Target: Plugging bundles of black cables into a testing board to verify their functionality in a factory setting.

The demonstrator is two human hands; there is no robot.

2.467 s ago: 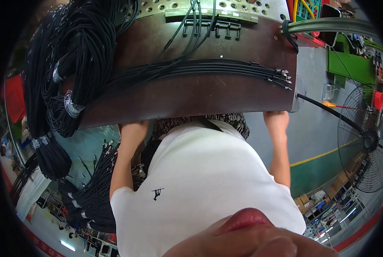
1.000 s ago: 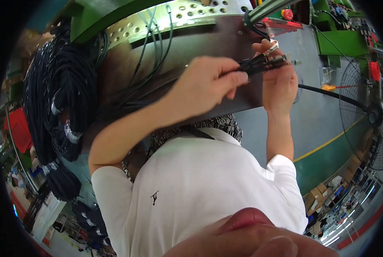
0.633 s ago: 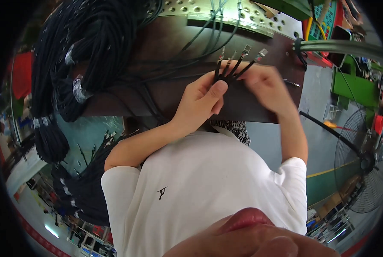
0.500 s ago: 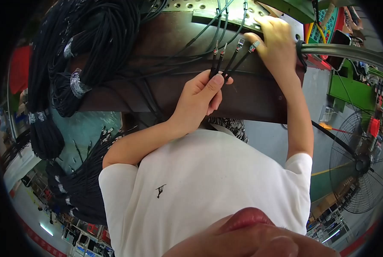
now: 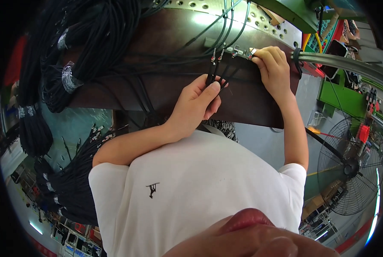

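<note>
My left hand [image 5: 193, 103] is closed around several black cables [image 5: 210, 70], thumb on top. Their metal-tipped ends [image 5: 220, 55], with small red parts, fan out away from me. Just past those ends lies a narrow greyish bar [image 5: 208, 42], partly behind them. The fingers of my right hand [image 5: 275, 68] pinch the bar's right end, close to the rightmost cable tip [image 5: 250, 55]. My fingertips cover some of this spot.
Big coils of black cable [image 5: 101, 47] crowd the left side of the brown worktop [image 5: 165, 34]. A perforated metal plate [image 5: 264, 19] runs along the back. Green machine parts [image 5: 290, 13] stand at the far right. A black fan [image 5: 350, 167] is to the right.
My right hand has come down from the lit back edge, and the narrow bar has shifted toward me to the cable ends. My left hand keeps hold of the cables, nearly in place.
</note>
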